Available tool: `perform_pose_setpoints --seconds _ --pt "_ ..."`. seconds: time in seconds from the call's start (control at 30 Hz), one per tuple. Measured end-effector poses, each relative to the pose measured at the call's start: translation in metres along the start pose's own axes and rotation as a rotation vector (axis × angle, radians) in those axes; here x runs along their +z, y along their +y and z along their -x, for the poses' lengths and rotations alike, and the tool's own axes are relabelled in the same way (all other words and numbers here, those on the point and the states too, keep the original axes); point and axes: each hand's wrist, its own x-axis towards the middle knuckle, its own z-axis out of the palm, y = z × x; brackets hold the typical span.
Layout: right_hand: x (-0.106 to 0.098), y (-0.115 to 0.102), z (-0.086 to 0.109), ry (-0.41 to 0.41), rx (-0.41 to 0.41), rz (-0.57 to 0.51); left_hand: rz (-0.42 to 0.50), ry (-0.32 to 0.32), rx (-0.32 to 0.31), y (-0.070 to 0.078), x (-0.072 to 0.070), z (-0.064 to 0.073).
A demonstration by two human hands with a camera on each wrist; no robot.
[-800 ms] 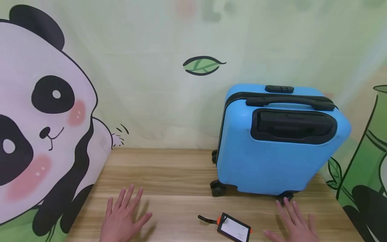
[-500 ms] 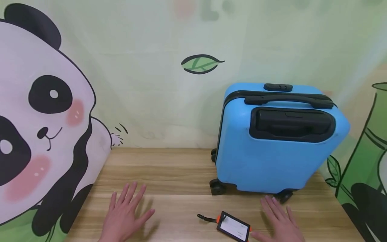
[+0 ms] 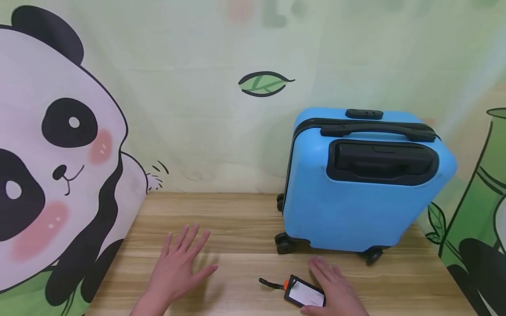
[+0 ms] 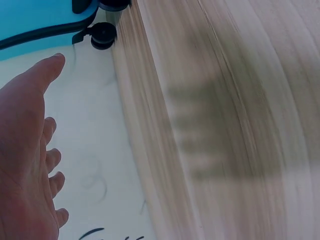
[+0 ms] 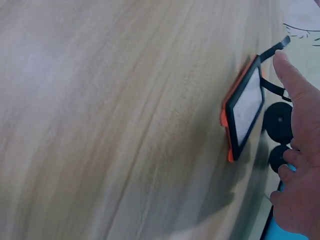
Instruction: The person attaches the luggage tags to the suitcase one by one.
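Observation:
A luggage tag [image 3: 303,293] with a black frame, a white card, orange edges and a short black strap [image 3: 270,284] lies on the wooden table. My right hand [image 3: 337,289] reaches over its right end, thumb and fingers apart, and covers that corner in the head view. From the right wrist, the tag [image 5: 245,110] shows beside the extended thumb, with nothing pinched between the fingers. My left hand [image 3: 178,270] is spread above the table to the left of the tag, holding nothing; its shadow falls on the wood in the left wrist view.
A blue suitcase [image 3: 356,215] stands upright on black wheels [image 3: 285,243] at the back right, its black top handle [image 3: 377,130] and pull-handle recess [image 3: 382,161] facing me. Behind the wooden table [image 3: 213,219] hangs a printed cloth with a panda [image 3: 75,184].
My right hand has moved left from near the suitcase's front wheel to over the tag's right end. The left hand has shifted right and slightly forward. The suitcase stays put.

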Motion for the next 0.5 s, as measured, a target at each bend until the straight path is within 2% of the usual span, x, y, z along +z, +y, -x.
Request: perform_pose_setpoints --seconds 0.1,0.3,0.5 --pt "0.005 0.000 -0.006 -0.020 -0.017 -0.019 0.010 -0.012 0.008 0.003 -0.001 -0.003" --pt "0.014 -0.004 -0.013 -0.061 0.002 -0.039 0.007 -0.020 0.025 0.007 0.001 -0.005" --pt "0.020 0.002 -0.015 -0.040 -0.083 0.003 -0.017 -0.017 0.048 0.010 0.004 -0.007"
